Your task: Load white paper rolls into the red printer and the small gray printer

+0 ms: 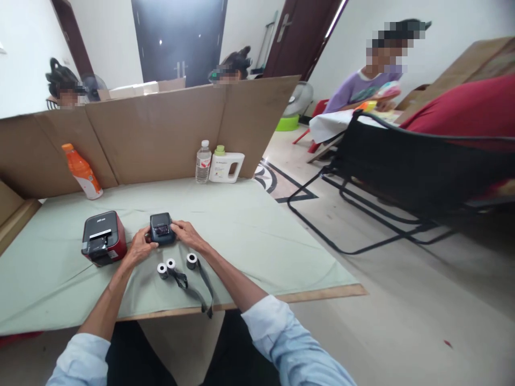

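Between my hands on the cloth-covered table sits a small dark portable printer [162, 229] with a glossy dark panel on its top. My left hand [141, 245] grips its left side, fingers and thumb against the case. On the opposite side, my right hand [185, 234] holds its right edge. Left of them stands a larger black and red printer [103, 236] with a slot in front. Nearer to me lie three small rolls: one roll [162, 271], a second roll [171, 264] beside it, and a third roll [192, 261] to the right. Dark strips trail from them.
Along the cardboard partition [161, 134] stand an orange bottle [83, 172], a clear water bottle [203, 163] and a white jug [225, 167]. The table's wooden front edge [325, 293] is close to me. A black folding chair [382, 161] and several people are beyond.
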A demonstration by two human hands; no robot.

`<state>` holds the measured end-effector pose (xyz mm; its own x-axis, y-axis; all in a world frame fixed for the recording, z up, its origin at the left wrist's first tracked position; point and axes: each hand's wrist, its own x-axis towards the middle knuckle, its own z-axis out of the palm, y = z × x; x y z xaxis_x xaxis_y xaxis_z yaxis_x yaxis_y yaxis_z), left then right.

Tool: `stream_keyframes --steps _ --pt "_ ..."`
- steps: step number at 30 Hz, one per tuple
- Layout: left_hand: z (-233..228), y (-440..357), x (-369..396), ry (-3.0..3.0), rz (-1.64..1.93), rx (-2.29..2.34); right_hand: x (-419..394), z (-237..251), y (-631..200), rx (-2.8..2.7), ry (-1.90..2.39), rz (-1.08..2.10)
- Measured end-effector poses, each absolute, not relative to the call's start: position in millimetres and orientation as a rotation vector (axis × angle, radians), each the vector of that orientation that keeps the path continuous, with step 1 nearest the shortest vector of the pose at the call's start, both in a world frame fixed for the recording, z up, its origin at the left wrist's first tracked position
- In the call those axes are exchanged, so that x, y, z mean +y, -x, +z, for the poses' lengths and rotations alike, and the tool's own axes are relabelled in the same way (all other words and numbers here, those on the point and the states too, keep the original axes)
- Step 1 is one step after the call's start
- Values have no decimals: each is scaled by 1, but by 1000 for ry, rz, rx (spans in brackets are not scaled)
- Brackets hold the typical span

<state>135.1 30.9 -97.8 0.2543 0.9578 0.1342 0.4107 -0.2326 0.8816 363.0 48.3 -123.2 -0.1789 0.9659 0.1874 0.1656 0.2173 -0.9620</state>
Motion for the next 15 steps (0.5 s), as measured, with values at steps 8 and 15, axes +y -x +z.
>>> stream_keyframes --steps 8,15 --pt "-108 -127 28 -2052 1038 1295 41 -144 -364 -1400 1034 1116" --pt "-107 -131 25 -2105 1101 1281 39 -151 -365 -1476 1024 976"
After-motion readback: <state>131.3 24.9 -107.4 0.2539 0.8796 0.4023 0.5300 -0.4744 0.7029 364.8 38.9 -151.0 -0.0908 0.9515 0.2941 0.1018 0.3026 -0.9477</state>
